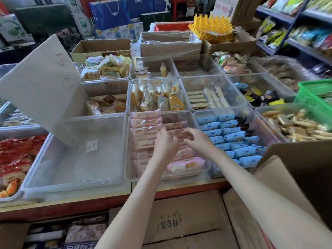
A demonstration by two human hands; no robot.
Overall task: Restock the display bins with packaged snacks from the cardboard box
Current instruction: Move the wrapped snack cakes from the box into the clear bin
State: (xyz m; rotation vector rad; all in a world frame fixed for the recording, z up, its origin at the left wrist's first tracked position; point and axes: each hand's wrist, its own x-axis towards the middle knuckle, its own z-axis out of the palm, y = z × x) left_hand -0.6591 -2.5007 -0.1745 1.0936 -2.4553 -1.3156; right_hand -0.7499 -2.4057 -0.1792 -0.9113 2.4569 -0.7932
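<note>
Pink film-wrapped snack cakes [146,123], flat oblong packets with a glossy, crinkly skin, lie in the clear hard-plastic display bin [128,150] at the near middle of the red-edged desk [71,207]. They stand in two columns running near to far, each packet's long axis left to right. The left column looks full to the far wall. The right column sits lower and has room at its far end.

The left hand [166,144] and right hand [199,142] hover close together over that right column, fingers curved down onto a packet between them. Blur hides the fingertips, so I cannot tell whether either grip is clenched on the film or only touching it.

The brown corrugated cardboard box [296,168] stands near right, beside the right forearm. That arm is judged the nearer one for fetching more. The slippery wrap probably wants a pinch at the ends.

Pale blue pillow-shaped packets [231,135] fill the neighbouring bin on the right.
</note>
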